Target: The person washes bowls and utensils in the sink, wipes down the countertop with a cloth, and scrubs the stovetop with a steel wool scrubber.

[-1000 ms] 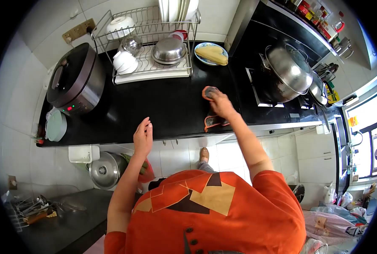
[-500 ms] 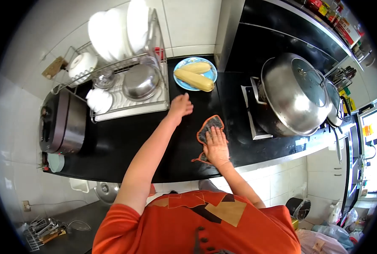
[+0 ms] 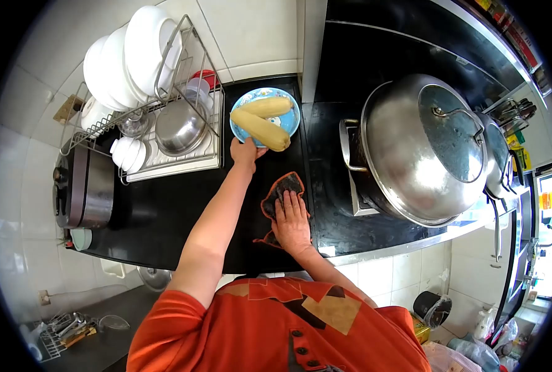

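A blue patterned plate (image 3: 283,128) sits on the dark counter near the wall, carrying two long pale yellow vegetables (image 3: 262,129). At its near rim is my left hand (image 3: 245,154), the thumb and fingers closed on the edge; some fingers are hidden under the rim. My right hand (image 3: 292,221) lies flat, fingers stretched out, on a grey cloth with orange trim (image 3: 282,191). The cloth is spread on the counter and partly covered by that hand.
Left of the plate stands a wire dish rack (image 3: 175,168) with white plates (image 3: 142,53), bowls and a steel basin (image 3: 181,128). A rice cooker (image 3: 85,186) is at far left. On the right, a large lidded steel pot (image 3: 406,149) sits on the stove.
My left hand has reached forward to the plate's rim and closed on it. My right hand stays flat on the cloth. The camera view has shifted somewhat.
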Demonstrator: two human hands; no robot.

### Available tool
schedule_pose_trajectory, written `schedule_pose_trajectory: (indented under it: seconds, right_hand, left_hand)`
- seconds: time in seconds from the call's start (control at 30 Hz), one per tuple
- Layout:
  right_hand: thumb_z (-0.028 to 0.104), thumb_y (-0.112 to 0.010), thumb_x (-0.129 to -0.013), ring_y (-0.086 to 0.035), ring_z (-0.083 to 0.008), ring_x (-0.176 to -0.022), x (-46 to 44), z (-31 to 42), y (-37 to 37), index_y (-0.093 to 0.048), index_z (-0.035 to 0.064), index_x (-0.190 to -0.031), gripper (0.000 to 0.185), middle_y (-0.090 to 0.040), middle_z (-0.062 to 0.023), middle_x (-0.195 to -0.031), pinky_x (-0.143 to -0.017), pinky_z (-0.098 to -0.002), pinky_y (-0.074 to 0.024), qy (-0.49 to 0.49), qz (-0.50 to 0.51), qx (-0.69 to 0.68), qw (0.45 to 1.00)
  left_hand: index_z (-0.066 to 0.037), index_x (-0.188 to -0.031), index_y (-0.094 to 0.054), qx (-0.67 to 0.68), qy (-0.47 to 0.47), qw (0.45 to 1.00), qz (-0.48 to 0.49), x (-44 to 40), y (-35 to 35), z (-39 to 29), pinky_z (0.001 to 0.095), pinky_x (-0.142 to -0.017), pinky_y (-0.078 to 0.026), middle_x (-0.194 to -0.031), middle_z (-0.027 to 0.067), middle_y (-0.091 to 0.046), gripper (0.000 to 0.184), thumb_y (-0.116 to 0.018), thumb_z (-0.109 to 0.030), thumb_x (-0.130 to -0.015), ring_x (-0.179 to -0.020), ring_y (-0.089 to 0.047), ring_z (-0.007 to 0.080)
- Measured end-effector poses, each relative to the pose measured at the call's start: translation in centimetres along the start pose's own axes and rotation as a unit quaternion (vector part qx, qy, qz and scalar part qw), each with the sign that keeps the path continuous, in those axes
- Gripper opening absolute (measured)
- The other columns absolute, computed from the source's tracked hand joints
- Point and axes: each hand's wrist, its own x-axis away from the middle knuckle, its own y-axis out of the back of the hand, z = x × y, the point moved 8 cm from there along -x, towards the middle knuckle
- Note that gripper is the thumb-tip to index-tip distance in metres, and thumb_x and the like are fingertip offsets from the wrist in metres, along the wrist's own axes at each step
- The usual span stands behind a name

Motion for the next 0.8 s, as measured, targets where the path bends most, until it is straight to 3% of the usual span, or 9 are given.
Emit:
schedule_pose_trajectory:
  seconds: [0.1,0.23,0.33,0.47,0.53,0.67,0.73,0.8]
  right_hand:
    - [0.026,-0.066,-0.077,-0.036,-0.0384,-0.134,0.8,-0.1,0.2,-0.057,0.0003,-0.123,0.053,-0.042,-0.0241,-0.141,-0.113,-0.0503,-0.0239,0.008,-0.017,-0.017,1.0]
    - [0.027,-0.071,-0.076,-0.033,-0.0378,-0.136,3.5,0.7,3.0,-0.055,0.0014,-0.126,0.058,-0.039,-0.0233,-0.143,-0.114,-0.0504,-0.0217,0.0,0.033,-0.042,0.999]
    - [0.03,-0.07,-0.08,-0.032,-0.0405,-0.136,5.5,1.8,5.4,-0.055,-0.0009,-0.126,0.057,-0.039,-0.026,-0.142,-0.112,-0.0534,-0.0211,0.051,0.088,-0.097,0.99]
    - [0.027,-0.068,-0.081,-0.037,-0.0384,-0.134,6.5,-0.1,3.3,-0.056,-0.0007,-0.124,0.053,-0.041,-0.0262,-0.14,-0.113,-0.0534,-0.022,0.068,0.069,-0.006,0.995]
    - [0.024,-0.067,-0.082,-0.038,-0.0384,-0.133,4.7,-0.3,2.7,-0.056,-0.0021,-0.123,0.05,-0.042,-0.0267,-0.139,-0.113,-0.0511,-0.0232,0.053,0.061,0.021,0.997]
    - [0.02,-0.064,-0.081,-0.041,-0.0425,-0.129,-2.7,-1.1,0.5,-0.054,-0.0051,-0.123,0.05,-0.046,-0.0301,-0.134,-0.111,-0.0511,-0.0269,0.03,-0.002,0.061,0.998]
    - [0.014,-0.063,-0.078,-0.041,-0.0433,-0.128,-8.1,-1.1,-0.5,-0.052,-0.0062,-0.125,0.053,-0.047,-0.0301,-0.132,-0.111,-0.0507,-0.0271,0.06,-0.037,0.073,0.995]
    - [0.016,-0.061,-0.081,-0.039,-0.0434,-0.129,-13.7,-0.7,-2.7,-0.052,-0.0022,-0.128,0.051,-0.045,-0.0278,-0.135,-0.11,-0.0491,-0.0281,0.108,-0.005,0.059,0.992]
  left_hand:
    - [0.003,-0.121,-0.044,-0.005,0.009,1.0,0.02,2.4,1.8,0.6,0.0342,-0.056,-0.061,-0.101,0.0225,-0.063,0.029,-0.049,-0.008,-0.095,-0.068,-0.069,0.0292]
    - [-0.001,-0.118,-0.049,-0.032,0.046,0.998,0.016,6.1,5.2,1.9,0.0355,-0.058,-0.061,-0.098,0.0174,-0.065,0.026,-0.051,-0.014,-0.097,-0.071,-0.069,0.027]
    - [-0.001,-0.119,-0.051,-0.03,0.045,0.998,0.038,9.7,7.9,2.0,0.0375,-0.059,-0.062,-0.101,0.0165,-0.063,0.025,-0.048,-0.011,-0.096,-0.074,-0.069,0.0283]
    - [-0.002,-0.123,-0.05,0.0,0.064,0.997,0.041,14.4,12.3,1.5,0.0389,-0.06,-0.062,-0.104,0.0153,-0.063,0.029,-0.045,-0.006,-0.094,-0.078,-0.069,0.0287]
    - [-0.002,-0.126,-0.049,-0.039,0.099,0.994,0.021,16.1,15.7,2.0,0.0387,-0.061,-0.062,-0.102,0.0152,-0.063,0.032,-0.046,-0.006,-0.094,-0.08,-0.069,0.0285]
    - [-0.003,-0.128,-0.049,0.006,0.109,0.994,0.006,18.8,21.9,1.6,0.0374,-0.06,-0.061,-0.101,0.0152,-0.064,0.035,-0.049,-0.006,-0.093,-0.078,-0.07,0.0273]
    - [-0.004,-0.128,-0.049,0.008,0.113,0.994,-0.009,19.4,25.7,2.2,0.0358,-0.059,-0.061,-0.099,0.0144,-0.066,0.034,-0.05,-0.007,-0.094,-0.074,-0.07,0.0249]
    - [-0.005,-0.125,-0.053,0.013,0.106,0.994,-0.026,20.0,28.4,2.2,0.0334,-0.059,-0.061,-0.095,0.0119,-0.068,0.03,-0.051,-0.008,-0.095,-0.074,-0.07,0.0215]
